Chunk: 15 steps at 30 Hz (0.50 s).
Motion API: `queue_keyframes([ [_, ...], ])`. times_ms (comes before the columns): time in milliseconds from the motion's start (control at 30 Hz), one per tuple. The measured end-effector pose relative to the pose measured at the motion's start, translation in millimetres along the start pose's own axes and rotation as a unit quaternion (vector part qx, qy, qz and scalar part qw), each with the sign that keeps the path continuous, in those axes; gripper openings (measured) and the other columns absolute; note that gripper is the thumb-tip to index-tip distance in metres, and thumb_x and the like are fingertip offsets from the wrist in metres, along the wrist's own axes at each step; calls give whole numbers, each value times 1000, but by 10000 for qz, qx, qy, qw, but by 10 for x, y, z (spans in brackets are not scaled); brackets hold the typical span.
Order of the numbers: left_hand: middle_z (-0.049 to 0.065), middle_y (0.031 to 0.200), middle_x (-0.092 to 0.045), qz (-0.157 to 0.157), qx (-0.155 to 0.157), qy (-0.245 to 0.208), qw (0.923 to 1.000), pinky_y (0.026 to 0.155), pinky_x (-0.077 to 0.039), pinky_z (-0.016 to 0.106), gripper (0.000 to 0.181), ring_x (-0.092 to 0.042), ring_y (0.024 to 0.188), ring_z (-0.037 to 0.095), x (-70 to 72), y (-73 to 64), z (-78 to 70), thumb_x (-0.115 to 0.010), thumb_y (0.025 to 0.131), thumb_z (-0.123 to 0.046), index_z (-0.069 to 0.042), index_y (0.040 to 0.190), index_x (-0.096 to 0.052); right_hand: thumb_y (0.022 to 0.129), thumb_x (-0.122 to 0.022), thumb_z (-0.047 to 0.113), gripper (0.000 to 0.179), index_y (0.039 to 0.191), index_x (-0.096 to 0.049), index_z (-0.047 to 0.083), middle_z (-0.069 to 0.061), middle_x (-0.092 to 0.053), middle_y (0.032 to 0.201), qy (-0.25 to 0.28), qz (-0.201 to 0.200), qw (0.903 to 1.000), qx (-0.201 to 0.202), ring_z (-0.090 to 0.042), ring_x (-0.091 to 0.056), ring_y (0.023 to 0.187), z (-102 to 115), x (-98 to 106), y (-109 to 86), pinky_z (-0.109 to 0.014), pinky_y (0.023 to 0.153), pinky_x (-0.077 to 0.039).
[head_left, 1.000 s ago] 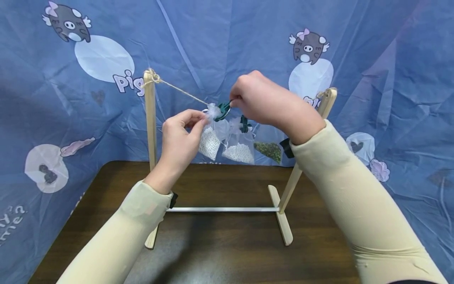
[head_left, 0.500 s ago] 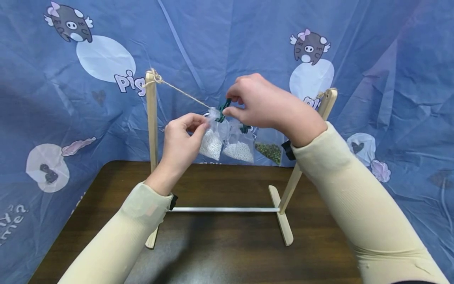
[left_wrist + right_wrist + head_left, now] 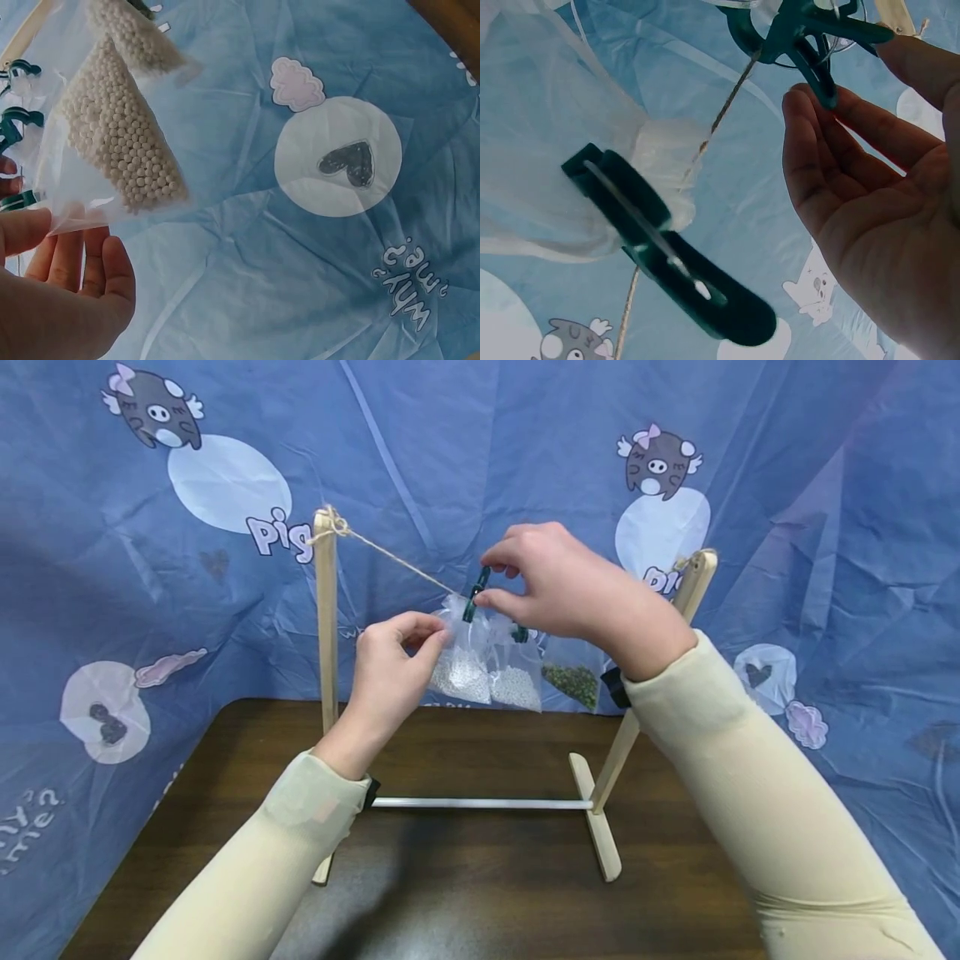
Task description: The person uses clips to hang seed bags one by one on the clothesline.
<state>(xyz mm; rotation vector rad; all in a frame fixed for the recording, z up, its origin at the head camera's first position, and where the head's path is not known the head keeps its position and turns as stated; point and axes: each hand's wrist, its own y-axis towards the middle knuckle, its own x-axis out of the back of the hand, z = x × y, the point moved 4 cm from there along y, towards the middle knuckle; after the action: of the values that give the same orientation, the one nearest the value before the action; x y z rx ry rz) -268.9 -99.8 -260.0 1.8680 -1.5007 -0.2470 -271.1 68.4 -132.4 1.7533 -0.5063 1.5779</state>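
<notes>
My left hand (image 3: 397, 656) pinches the edge of a small sheer bag (image 3: 463, 672) between thumb and fingers. White round pellets fill its lower part; in the left wrist view this bag (image 3: 124, 142) hangs tilted over my fingertips. A dark green spring clip (image 3: 474, 597) is at the bag's top, where it meets a twine line (image 3: 401, 560). My right hand (image 3: 555, 581) holds the clip from above, thumb at one handle and fingertips at the other; the right wrist view shows this clip (image 3: 802, 41) with its handles spread.
Beside it hang a second pellet bag (image 3: 516, 687) with a green clip (image 3: 521, 633), and a bag of green-brown bits (image 3: 572, 683). Wooden posts (image 3: 327, 627) hold the twine, joined below by a white rod (image 3: 480, 803), on a brown table (image 3: 480, 902). A blue printed cloth (image 3: 420, 435) hangs behind.
The right hand's thumb and fingers have spread apart at the clip, which now stands more upright. The left hand and its bag have shifted slightly down and right, and the bag faces forward more.
</notes>
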Motion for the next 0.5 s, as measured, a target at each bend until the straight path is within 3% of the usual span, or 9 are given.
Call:
queue_keyframes([
  [200,15,96,-79,93,96,-82,9999,79,-52,27,13,-70,85,23,1,-19,3,-74,95,-10,0,103,-78,101,-70,30,43,133,-68,2,-17,-70,127,61,-389,9992,-86,-31,-64,114,-29,23,-82,-46,101,-52],
  [333,15,101,-79,136,140,-143,9997,85,-58,35,16,-72,90,24,13,-70,5,-75,95,-10,0,108,-77,101,-69,28,42,133,-68,1,-18,-71,128,187,-927,9955,8,-32,-66,115,-45,32,-202,-47,101,-54],
  [500,14,106,-79,-54,147,-130,9998,85,-57,41,20,-73,93,25,54,-147,5,-76,93,-10,-2,111,-77,101,-69,23,39,133,-68,1,-17,-72,123,378,-1660,9852,177,-31,-67,106,-66,14,-398,-46,91,-57],
])
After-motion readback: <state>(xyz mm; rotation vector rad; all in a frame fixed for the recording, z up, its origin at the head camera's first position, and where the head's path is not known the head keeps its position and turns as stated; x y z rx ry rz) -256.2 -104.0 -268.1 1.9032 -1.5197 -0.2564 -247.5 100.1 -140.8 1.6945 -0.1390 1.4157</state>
